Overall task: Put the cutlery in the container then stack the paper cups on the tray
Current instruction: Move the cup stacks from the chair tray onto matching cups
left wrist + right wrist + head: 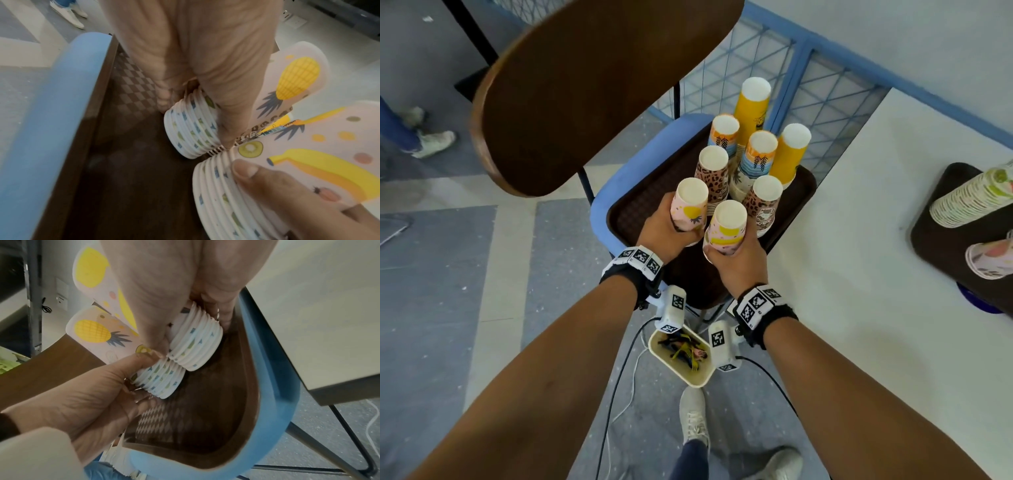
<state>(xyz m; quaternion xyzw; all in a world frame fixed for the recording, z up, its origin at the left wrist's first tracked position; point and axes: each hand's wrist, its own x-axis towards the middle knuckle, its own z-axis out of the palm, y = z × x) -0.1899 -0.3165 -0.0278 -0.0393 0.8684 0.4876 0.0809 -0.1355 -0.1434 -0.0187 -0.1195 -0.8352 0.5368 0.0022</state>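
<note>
A brown tray [633,205] lies on a blue chair seat [599,212] and carries several upside-down stacks of paper cups [756,154]. My left hand [671,226] grips a pink fruit-print cup stack [690,205] at the tray's front left. My right hand [736,253] grips a matching stack [726,229] beside it. In the left wrist view the left stack's rims [191,128] tilt over the tray [127,178]. In the right wrist view the two stacks [197,344] [162,379] touch at their rims. A cream container [702,377] with cutlery [685,349] sits on the floor below my wrists.
The chair's wooden back [585,92] looms at upper left. A white table [859,240] stands at right with a second dark tray [928,250] and a lying cup stack [969,202]. A blue wire fence [791,68] is behind. Cables [619,377] cross the floor.
</note>
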